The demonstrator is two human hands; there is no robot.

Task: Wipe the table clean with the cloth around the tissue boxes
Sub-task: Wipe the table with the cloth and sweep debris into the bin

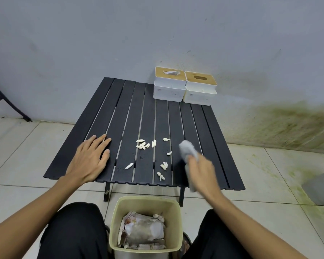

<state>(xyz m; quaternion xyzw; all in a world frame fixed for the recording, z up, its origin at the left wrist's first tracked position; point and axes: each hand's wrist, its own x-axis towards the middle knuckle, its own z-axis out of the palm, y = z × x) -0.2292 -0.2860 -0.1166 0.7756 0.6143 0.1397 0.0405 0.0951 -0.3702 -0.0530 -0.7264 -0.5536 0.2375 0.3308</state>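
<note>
The person sat low in front of a black slatted desk (131,116) set against a grey wall (101,34), knees in dark trousers either side of a pale bin (174,221) on the tiled floor (13,146). The bin stood just off the desk's near edge and held crumpled paper (144,230). The left hand (91,158) lay flat near the near-left corner, palm down, fingers spread, its grip released and holding nothing. The right hand (200,170) was over the near-right part of the desk, blurred, its grip clenched on a grey cloth (188,149); one end of the cloth stuck out past the fingers toward the middle of the desk, and the other hung down past the wrist side toward the near edge. Whether the cloth touched the slats I could not tell through the blur. Between the two hands, in the near-middle of the desk, small white scraps (143,144) lay scattered, one cluster farther in and a few loose bits nearer the edge. At the far-right corner two white tissue boxes (168,92) with wood-coloured lids stood side by side, touching; the left one had a tissue poking out of its slot. A dark frame (6,101) stood on the floor off to the left, and greenish stains marked the wall and floor to the right.
</note>
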